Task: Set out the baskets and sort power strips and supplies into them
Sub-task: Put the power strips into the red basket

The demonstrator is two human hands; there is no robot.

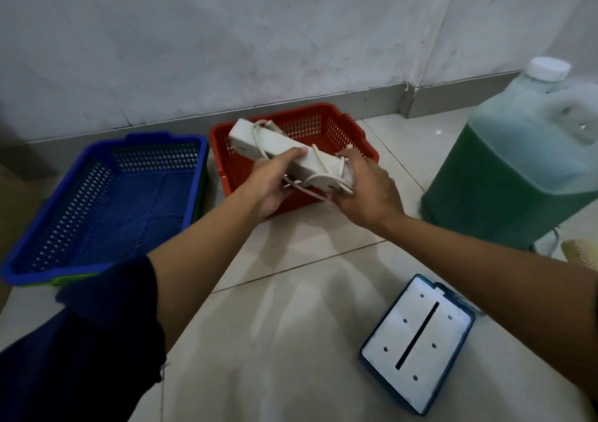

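Note:
A white power strip with its cord wound around it is held over the orange basket that sits on the floor by the wall. My left hand grips the strip's middle from the near side. My right hand holds its near end, where the cord loops. To the left stands a blue basket, nested on a green basket whose rim shows at its near edge. The blue basket holds nothing.
A large jug of green liquid with a white cap stands at the right. A flat white panel in a blue frame lies on the tiled floor near my right arm. A yellowish perforated object peeks in at the right edge.

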